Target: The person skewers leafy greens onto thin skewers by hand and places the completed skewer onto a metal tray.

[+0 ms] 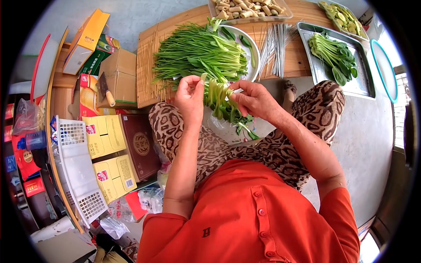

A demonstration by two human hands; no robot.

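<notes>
Left hand: thumb and fingertips of the left hand [189,94] pinched together, with a pale green stalk end [203,76] right at the tips. Looks like a pretty light nip.
Right hand: the right hand [251,97] has thumb and forefinger closed on the upper stems of the hanging greens [218,98], other fingers curled in.
Greens between hands: stems bunched side by side up top, leaves dangling between the knees. Can't make out a skewer inside them, fingers and stems cover it.
What could go wrong: squeeze those stems too hard and I reckon they'd crush or split. Too slack a pinch on the right and the row could slide or twist. If there's a hidden point in there, the left fingertips are close enough to get jabbed.
Just beyond: big heap of long green stems [197,52], partly on the white plate [255,49]. A tug on one tangled strand could drag others off the edge.
Either side of the heap: thin wooden sticks [150,63] to the left, metal skewers [279,50] to the right, all on the wooden tabletop [307,11].
Far right: metal tray [363,72] holding a leafy bundle [334,57].
</notes>
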